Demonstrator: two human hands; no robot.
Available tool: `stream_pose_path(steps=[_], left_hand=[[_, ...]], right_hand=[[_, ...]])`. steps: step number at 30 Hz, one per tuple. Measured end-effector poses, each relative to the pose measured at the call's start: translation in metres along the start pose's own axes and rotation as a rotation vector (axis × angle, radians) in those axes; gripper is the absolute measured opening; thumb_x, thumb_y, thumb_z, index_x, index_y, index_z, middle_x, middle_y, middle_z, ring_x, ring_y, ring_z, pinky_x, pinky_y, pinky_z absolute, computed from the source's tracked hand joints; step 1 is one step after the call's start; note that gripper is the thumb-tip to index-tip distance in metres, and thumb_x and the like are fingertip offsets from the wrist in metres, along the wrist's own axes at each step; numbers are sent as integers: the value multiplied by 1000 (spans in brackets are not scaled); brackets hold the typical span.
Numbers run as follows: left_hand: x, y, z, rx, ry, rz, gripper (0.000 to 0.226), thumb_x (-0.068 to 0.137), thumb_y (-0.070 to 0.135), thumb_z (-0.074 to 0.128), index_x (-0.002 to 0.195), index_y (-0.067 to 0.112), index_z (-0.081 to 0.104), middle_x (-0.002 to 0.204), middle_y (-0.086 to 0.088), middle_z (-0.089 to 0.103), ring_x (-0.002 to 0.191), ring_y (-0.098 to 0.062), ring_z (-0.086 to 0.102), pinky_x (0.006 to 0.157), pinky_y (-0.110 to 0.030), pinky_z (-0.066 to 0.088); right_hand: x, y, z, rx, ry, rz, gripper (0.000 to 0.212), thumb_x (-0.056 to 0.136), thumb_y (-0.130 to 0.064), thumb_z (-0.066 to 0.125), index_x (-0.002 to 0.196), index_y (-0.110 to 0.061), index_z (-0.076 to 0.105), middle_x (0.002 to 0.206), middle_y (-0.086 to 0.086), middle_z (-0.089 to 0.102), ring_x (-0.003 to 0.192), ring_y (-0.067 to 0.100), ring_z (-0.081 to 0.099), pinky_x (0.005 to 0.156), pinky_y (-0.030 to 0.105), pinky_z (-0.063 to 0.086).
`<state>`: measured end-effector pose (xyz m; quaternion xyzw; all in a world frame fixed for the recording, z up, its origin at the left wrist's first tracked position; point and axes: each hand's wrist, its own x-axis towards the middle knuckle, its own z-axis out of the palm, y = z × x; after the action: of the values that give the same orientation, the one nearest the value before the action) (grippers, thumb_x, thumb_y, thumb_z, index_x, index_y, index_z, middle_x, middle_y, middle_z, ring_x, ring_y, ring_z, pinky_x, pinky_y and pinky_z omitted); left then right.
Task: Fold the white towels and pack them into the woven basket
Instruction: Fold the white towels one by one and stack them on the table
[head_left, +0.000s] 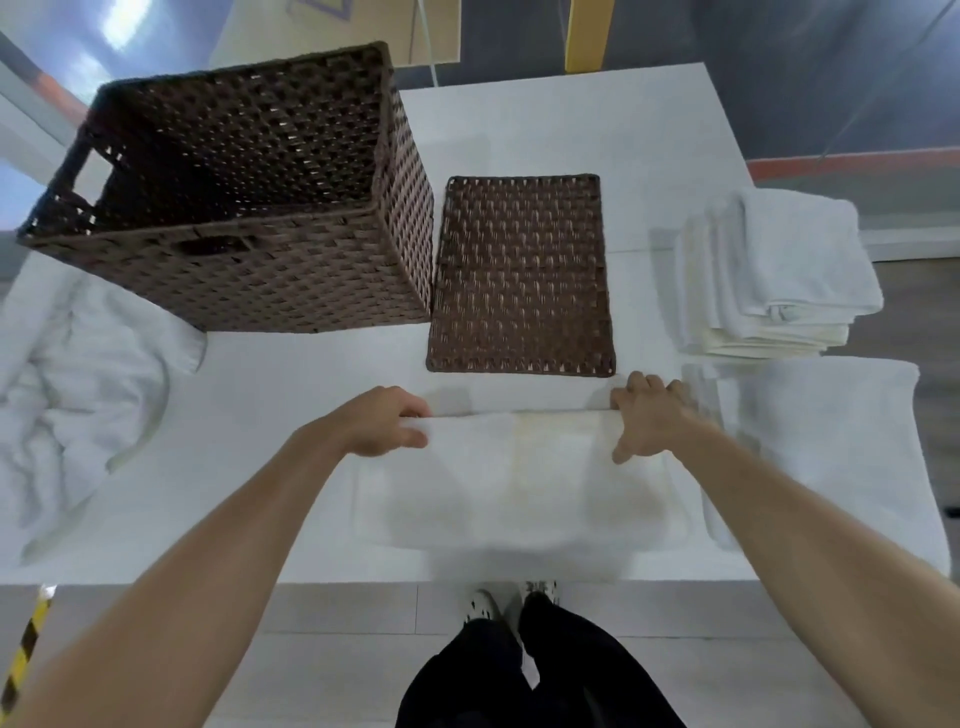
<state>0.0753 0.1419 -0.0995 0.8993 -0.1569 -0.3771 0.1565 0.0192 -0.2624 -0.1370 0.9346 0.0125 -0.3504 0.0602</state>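
Both hands (387, 423) (652, 421) on towel (519, 483) far edge

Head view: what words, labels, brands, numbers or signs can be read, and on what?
No text is readable.
Tag on the folded stack: too small and blurred.
Purple mark on the cardboard: cut off by the frame, unreadable.
Striped tape: yellow and black, no words.
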Motion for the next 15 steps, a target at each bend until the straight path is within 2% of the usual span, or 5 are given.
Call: stream_pose_path(steps=[5, 7, 8, 11, 15], left_hand=[[-29, -4, 8, 71, 14, 66, 15, 103, 46, 67, 115, 41, 60, 115, 8, 68, 105, -19, 62, 90, -39, 50], [-42, -6, -1, 82, 40, 74, 17, 105, 46, 64, 118, 36, 60, 111, 7, 68, 103, -20, 61, 86, -39, 48], [-49, -6, -9, 99, 66, 68, 18, 105, 47, 63, 119, 36, 60, 111, 6, 68, 103, -21, 60, 85, -39, 47], [-76, -4, -43, 192, 221, 75, 23, 107, 50, 60, 127, 40, 61, 116, 5, 70, 108, -22, 58, 92, -42, 49], [-114, -5, -67, 345, 516, 166, 27, 107, 52, 57, 134, 48, 64, 107, 10, 78, 94, -20, 69, 87, -39, 55]], right_hand=[[-34, -11, 0, 88, -68, 11, 37, 86, -36, 74, 117, -23, 58, 113, 0, 64, 96, 20, 54, 92, 37, 39], [-51, -15, -10, 206, -57, -13, 42, 90, -30, 76, 129, -23, 60, 116, 2, 66, 92, 19, 57, 78, 31, 44], [-58, -15, -18, 246, -20, -31, 48, 92, -31, 77, 136, -23, 63, 126, 2, 67, 101, 20, 60, 79, 29, 46], [-76, -13, -48, 323, 168, -39, 47, 96, -37, 76, 140, -21, 69, 141, 1, 66, 133, 25, 58, 100, 33, 46], [-103, -10, -75, 345, 555, -52, 22, 92, -20, 75, 113, -25, 81, 101, 5, 80, 98, 34, 72, 76, 36, 49]])
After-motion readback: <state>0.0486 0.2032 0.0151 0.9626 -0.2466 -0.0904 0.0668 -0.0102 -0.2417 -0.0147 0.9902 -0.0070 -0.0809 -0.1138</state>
